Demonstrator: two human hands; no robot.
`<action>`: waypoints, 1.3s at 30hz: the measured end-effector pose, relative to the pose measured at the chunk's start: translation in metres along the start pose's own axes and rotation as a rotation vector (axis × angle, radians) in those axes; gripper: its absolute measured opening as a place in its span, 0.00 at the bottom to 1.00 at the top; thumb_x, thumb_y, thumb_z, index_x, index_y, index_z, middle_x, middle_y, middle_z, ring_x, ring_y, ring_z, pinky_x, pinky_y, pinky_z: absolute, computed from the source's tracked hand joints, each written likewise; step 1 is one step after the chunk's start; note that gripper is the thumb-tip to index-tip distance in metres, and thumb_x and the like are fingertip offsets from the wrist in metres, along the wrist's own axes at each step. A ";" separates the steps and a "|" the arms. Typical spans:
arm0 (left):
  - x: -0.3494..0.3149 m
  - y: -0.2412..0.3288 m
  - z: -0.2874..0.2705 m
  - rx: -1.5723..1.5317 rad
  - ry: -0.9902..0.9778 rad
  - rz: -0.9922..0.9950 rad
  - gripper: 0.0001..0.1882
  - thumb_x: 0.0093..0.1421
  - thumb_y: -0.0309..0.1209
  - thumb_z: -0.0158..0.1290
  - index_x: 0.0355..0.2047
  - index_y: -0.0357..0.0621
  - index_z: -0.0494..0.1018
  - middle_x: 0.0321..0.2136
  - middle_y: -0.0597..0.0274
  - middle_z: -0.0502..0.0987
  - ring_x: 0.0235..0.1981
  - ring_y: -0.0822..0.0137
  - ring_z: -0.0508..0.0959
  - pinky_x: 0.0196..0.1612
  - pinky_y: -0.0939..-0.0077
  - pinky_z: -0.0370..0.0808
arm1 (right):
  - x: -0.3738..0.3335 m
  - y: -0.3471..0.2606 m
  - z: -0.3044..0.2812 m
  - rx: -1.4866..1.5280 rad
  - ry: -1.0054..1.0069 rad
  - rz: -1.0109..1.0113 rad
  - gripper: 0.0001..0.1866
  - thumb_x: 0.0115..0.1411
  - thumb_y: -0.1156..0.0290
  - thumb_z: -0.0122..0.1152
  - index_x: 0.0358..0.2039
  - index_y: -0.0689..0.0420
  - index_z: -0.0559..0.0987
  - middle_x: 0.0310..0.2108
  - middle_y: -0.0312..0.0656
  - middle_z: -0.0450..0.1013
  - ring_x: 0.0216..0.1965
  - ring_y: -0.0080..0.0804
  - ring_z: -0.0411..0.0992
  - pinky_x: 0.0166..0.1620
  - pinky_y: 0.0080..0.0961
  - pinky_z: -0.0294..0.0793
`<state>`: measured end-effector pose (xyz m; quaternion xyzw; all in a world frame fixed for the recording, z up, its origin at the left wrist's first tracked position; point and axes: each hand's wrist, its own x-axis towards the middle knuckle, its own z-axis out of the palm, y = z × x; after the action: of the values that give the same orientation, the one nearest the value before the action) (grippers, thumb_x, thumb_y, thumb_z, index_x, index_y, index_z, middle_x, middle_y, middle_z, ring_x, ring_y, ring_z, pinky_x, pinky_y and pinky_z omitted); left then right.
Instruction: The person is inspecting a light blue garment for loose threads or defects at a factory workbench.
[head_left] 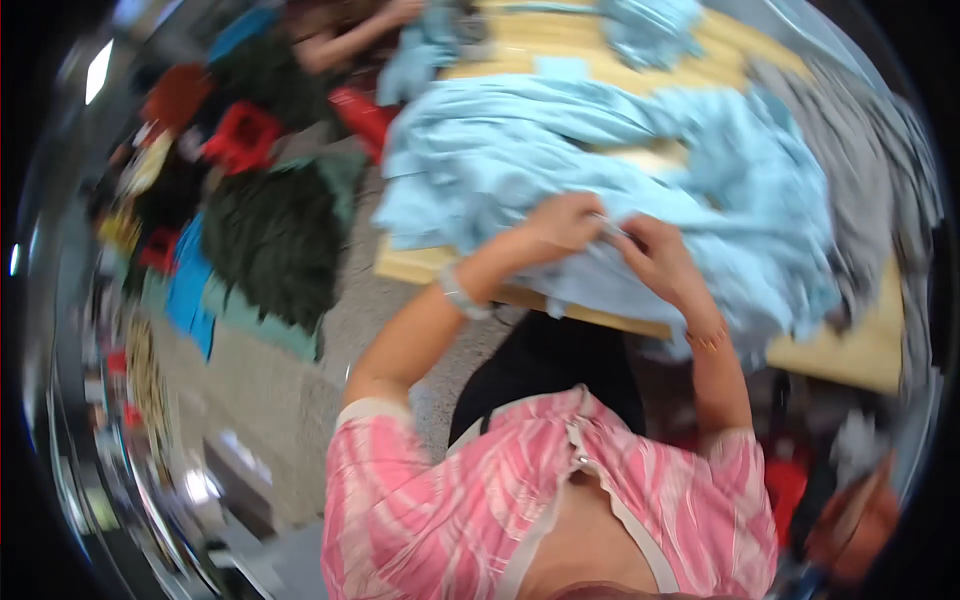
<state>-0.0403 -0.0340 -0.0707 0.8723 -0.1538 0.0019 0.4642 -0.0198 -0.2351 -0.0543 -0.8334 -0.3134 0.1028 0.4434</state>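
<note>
Reaching forward with forearms slanting inward, left hand point(568, 222) and right hand point(665, 265) nearly meet above the near part of a heap of light-blue fabric point(500, 130) on the yellow desk point(850, 345). Left fingers curled together, pinching a small pale piece point(608, 230) between the hands; right fingers bent in at its other end, blur hiding whether they grip. Heap soft, rumpled into loose ridges, grey cloth point(845, 170) draped in long folds to its right.
</note>
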 end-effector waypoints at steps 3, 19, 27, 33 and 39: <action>-0.005 0.002 -0.005 -0.023 -0.026 -0.029 0.07 0.58 0.29 0.48 0.32 0.39 0.73 0.23 0.65 0.72 0.27 0.76 0.69 0.32 0.79 0.68 | -0.010 0.002 -0.008 0.001 0.082 -0.092 0.08 0.55 0.72 0.60 0.31 0.64 0.76 0.22 0.45 0.72 0.22 0.32 0.69 0.28 0.30 0.68; 0.015 0.071 0.027 0.090 -0.119 0.124 0.08 0.51 0.25 0.58 0.30 0.37 0.73 0.21 0.63 0.73 0.20 0.70 0.69 0.25 0.77 0.65 | -0.041 0.007 -0.044 0.481 -0.024 0.205 0.10 0.58 0.70 0.59 0.35 0.64 0.80 0.20 0.34 0.73 0.20 0.17 0.70 0.24 0.16 0.70; 0.020 0.042 0.018 -0.323 -0.355 -0.226 0.06 0.57 0.27 0.56 0.27 0.39 0.72 0.19 0.78 0.67 0.22 0.86 0.60 0.23 0.87 0.56 | -0.029 0.021 -0.047 0.728 -0.084 0.408 0.11 0.59 0.66 0.60 0.32 0.62 0.80 0.19 0.34 0.72 0.21 0.16 0.70 0.24 0.14 0.71; 0.019 0.050 0.021 -0.278 -0.358 -0.239 0.08 0.56 0.29 0.57 0.26 0.37 0.72 0.18 0.76 0.66 0.22 0.84 0.60 0.23 0.85 0.57 | -0.035 0.017 -0.043 0.411 -0.046 0.183 0.10 0.56 0.68 0.63 0.30 0.63 0.78 0.20 0.36 0.72 0.21 0.18 0.69 0.25 0.18 0.68; 0.020 0.050 0.020 -0.076 -0.280 -0.114 0.07 0.53 0.26 0.55 0.28 0.34 0.73 0.18 0.70 0.71 0.21 0.78 0.64 0.23 0.78 0.61 | -0.046 0.008 -0.025 0.147 0.295 -0.203 0.06 0.50 0.78 0.63 0.29 0.62 0.76 0.23 0.41 0.68 0.21 0.31 0.67 0.25 0.24 0.65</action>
<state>-0.0380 -0.0820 -0.0388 0.8532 -0.1672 -0.1516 0.4702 -0.0409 -0.2834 -0.0507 -0.7690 -0.3190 -0.0429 0.5523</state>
